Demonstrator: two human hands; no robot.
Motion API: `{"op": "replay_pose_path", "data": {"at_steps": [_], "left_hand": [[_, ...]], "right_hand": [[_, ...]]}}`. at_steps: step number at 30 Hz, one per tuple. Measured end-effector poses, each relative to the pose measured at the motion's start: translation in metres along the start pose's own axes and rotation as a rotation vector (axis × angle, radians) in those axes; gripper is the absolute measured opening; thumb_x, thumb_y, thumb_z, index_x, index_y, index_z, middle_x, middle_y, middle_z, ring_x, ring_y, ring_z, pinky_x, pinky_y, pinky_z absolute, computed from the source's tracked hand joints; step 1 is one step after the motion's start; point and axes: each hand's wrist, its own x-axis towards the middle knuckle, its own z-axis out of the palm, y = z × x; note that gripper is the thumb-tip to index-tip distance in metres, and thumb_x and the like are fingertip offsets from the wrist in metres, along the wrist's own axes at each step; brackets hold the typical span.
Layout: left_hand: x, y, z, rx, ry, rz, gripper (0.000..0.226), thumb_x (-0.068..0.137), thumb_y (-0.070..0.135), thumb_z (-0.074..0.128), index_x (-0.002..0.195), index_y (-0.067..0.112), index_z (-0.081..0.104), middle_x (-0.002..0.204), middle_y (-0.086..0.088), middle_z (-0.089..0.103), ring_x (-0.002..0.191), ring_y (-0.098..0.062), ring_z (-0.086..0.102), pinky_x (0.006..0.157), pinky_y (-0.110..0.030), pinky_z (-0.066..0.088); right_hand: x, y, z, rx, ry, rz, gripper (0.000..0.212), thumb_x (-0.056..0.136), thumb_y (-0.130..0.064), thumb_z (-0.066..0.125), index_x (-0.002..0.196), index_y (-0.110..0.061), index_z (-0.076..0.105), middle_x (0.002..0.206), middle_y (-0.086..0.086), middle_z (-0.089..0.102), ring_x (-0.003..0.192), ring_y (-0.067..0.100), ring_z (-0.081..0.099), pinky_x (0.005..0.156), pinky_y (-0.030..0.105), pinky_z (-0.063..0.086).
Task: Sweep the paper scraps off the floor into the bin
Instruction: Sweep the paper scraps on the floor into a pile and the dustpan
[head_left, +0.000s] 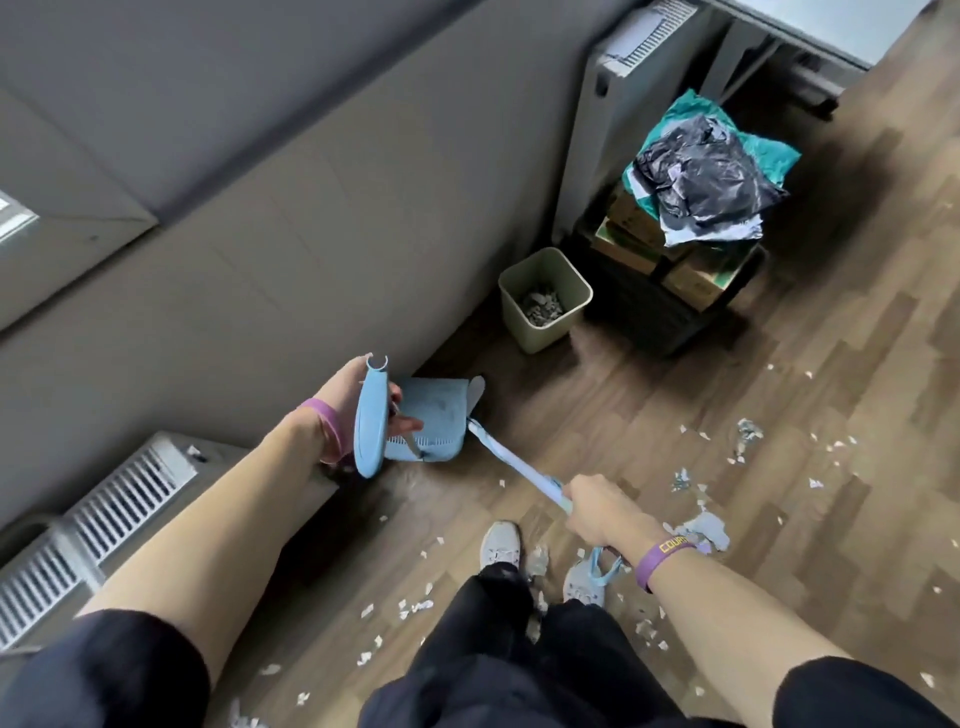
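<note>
Just short of the beige bin (558, 330), on the side nearer the person, a blue dustpan (439, 415) sits close against the grey wall (260, 234). The left hand (353, 400) holds it by its long handle, fingers curled round the handle from behind, so the pan lies just beyond the grip, towards the bin. Whether the pan rests on the floor (649, 405) I cannot tell. The right hand (602, 514) is clenched in a fist round the pale blue broom (519, 465). Its shaft slants from that fist towards the bin and meets the pan's near edge, touching or just beside it. A small heap of grey-white bits lies at the bottom of the bin. Most of the paper scraps (707, 526) lie on the wooden floor, well apart from the bin. They are strewn round the person's grey shoes (501, 545) and out past the right hand, away from the wall. Right beside the bin, opposite the dustpan, stands a dark stack of boxes (691, 280) topped with black and green bags.
</note>
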Motion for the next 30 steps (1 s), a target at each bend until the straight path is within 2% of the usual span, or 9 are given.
{"op": "replay_pose_path", "data": {"at_steps": [3, 6, 9, 12, 14, 16, 20, 23, 30], "left_hand": [[0.002, 0.007, -0.014, 0.016, -0.007, -0.12, 0.069, 0.086, 0.072, 0.036, 0.084, 0.005, 0.052, 0.099, -0.019, 0.057, 0.079, -0.038, 0.068, 0.06, -0.037, 0.057], [0.007, 0.0, -0.029, -0.002, -0.029, -0.138, 0.089, 0.072, 0.084, 0.04, 0.103, 0.002, 0.055, 0.126, -0.026, 0.052, 0.112, -0.041, 0.059, 0.088, -0.044, 0.051], [0.008, -0.012, -0.039, -0.019, -0.042, -0.11, 0.09, 0.064, 0.081, 0.053, 0.111, 0.005, 0.06, 0.134, -0.023, 0.048, 0.113, -0.037, 0.06, 0.098, -0.042, 0.048], [0.009, -0.025, -0.042, -0.048, -0.005, -0.104, 0.095, 0.051, 0.08, 0.064, 0.113, 0.008, 0.061, 0.136, -0.019, 0.045, 0.112, -0.038, 0.061, 0.105, -0.042, 0.043], [0.006, -0.032, -0.038, -0.041, -0.002, -0.099, 0.098, 0.046, 0.075, 0.069, 0.116, 0.009, 0.06, 0.131, -0.016, 0.047, 0.113, -0.037, 0.061, 0.105, -0.042, 0.043], [-0.001, -0.043, -0.028, -0.009, -0.017, -0.083, 0.084, 0.054, 0.062, 0.075, 0.117, 0.01, 0.059, 0.125, -0.016, 0.051, 0.111, -0.036, 0.063, 0.101, -0.041, 0.046], [-0.023, -0.073, 0.002, 0.082, 0.076, 0.031, 0.004, 0.092, 0.014, 0.052, 0.092, 0.011, 0.053, 0.108, -0.025, 0.054, 0.067, -0.026, 0.073, 0.08, -0.039, 0.057], [-0.039, -0.104, 0.012, 0.233, 0.171, 0.116, 0.008, 0.094, 0.006, 0.044, 0.09, 0.013, 0.047, 0.093, -0.027, 0.057, 0.053, -0.026, 0.07, 0.052, -0.036, 0.059], [-0.083, -0.175, 0.031, 0.56, 0.269, 0.245, 0.004, 0.093, 0.014, 0.05, 0.089, 0.014, 0.052, 0.059, -0.012, 0.065, 0.042, -0.021, 0.064, 0.047, -0.023, 0.048]], "right_hand": [[0.009, -0.015, 0.014, 0.02, -0.023, -0.03, 0.025, 0.081, -0.012, 0.055, 0.104, -0.018, 0.063, 0.095, 0.009, 0.064, 0.087, 0.03, 0.064, 0.073, 0.031, 0.05], [0.018, -0.028, 0.032, 0.012, -0.047, -0.058, 0.03, 0.088, -0.006, 0.049, 0.115, -0.012, 0.059, 0.108, 0.012, 0.064, 0.095, 0.031, 0.063, 0.076, 0.032, 0.049], [0.022, -0.037, 0.052, 0.033, -0.15, -0.068, 0.038, 0.091, -0.007, 0.045, 0.128, -0.011, 0.051, 0.122, 0.014, 0.059, 0.108, 0.031, 0.06, 0.082, 0.032, 0.049], [0.014, -0.025, 0.068, 0.076, -0.239, -0.015, 0.05, 0.092, -0.006, 0.042, 0.14, -0.018, 0.041, 0.123, 0.011, 0.057, 0.098, 0.029, 0.062, 0.075, 0.031, 0.052], [0.006, -0.006, 0.073, 0.062, -0.207, 0.025, 0.053, 0.093, -0.009, 0.039, 0.143, -0.026, 0.035, 0.121, 0.008, 0.056, 0.102, 0.028, 0.06, 0.087, 0.035, 0.052], [-0.003, 0.018, 0.075, -0.022, -0.134, 0.043, 0.052, 0.095, -0.015, 0.038, 0.144, -0.032, 0.034, 0.129, 0.008, 0.055, 0.115, 0.028, 0.057, 0.095, 0.036, 0.047], [-0.027, 0.055, 0.084, -0.112, -0.071, 0.103, 0.049, 0.095, -0.016, 0.039, 0.141, -0.034, 0.038, 0.134, 0.004, 0.053, 0.122, 0.024, 0.052, 0.095, 0.031, 0.042], [-0.054, 0.082, 0.105, -0.095, -0.035, 0.143, 0.045, 0.097, -0.018, 0.036, 0.139, -0.034, 0.042, 0.134, 0.002, 0.053, 0.122, 0.021, 0.051, 0.096, 0.028, 0.041], [-0.13, 0.148, 0.167, -0.062, -0.018, 0.254, 0.039, 0.093, -0.022, 0.043, 0.132, -0.026, 0.048, 0.125, 0.004, 0.058, 0.116, 0.026, 0.055, 0.092, 0.034, 0.046]]}}
